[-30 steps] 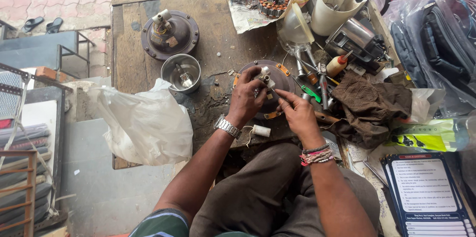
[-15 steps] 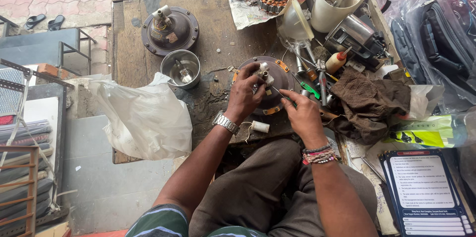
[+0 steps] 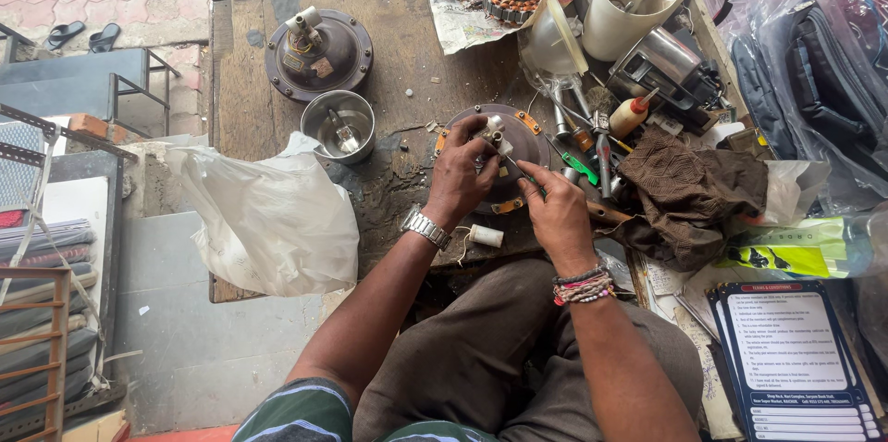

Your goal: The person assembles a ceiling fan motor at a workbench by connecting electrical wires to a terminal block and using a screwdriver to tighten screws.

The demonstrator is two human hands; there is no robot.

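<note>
A round, dark metal fan motor (image 3: 504, 160) with small orange tabs on its rim lies flat on the worn wooden workbench (image 3: 407, 44), right in front of the person. Its short shaft with a pale plug of wires on top sticks straight up toward the camera, so its long line runs up and down, not along the bench. The left hand (image 3: 460, 176) is curled around that top part and grips it tight. The right hand (image 3: 555, 206) pinches a thin metal tool (image 3: 514, 167) whose tip points left, into the middle of the motor. This looks like the step of picking at or loosening a small part by the shaft. The next move likely needs the left hand to hold the motor steady while the tool tip works with small, careful pushes. Just left of the motor stands a shiny steel cup (image 3: 339, 124) with a small part inside. Behind the cup lies a second round dark motor (image 3: 318, 52). A crumpled white plastic bag (image 3: 268, 215) hangs over the near left edge of the bench. A small white tube (image 3: 485, 236) lies near the left wrist. To the right are screwdrivers (image 3: 581, 151), a small oil bottle with a red tip (image 3: 629, 116) and a brown rag (image 3: 689, 192).
</note>
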